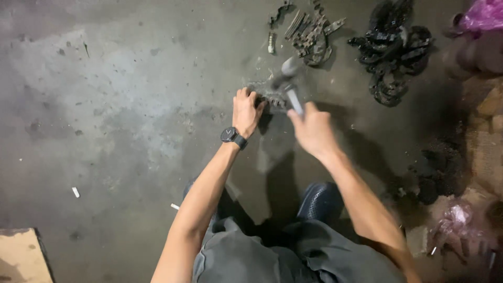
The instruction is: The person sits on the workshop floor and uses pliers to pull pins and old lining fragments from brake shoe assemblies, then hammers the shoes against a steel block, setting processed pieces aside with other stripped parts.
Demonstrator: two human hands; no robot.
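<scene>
The left hand (246,111) presses flat on a dark metal chain piece (270,97) lying on the concrete floor (105,105). The right hand (313,131), blurred, is clenched around the handle of a hammer (290,81) just beside that piece. Beyond the chain piece lie grey chain links (309,31) and a black chain heap (393,47); a pink plastic bag (484,14) sits past the heap.

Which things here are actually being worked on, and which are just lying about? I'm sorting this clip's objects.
In use:
- left hand, pressing down a dark metal piece on the floor
- right hand, gripping a hammer above that piece

Lying about:
- pile of grey metal parts
- heap of black parts
- pink plastic bag
- board corner
</scene>
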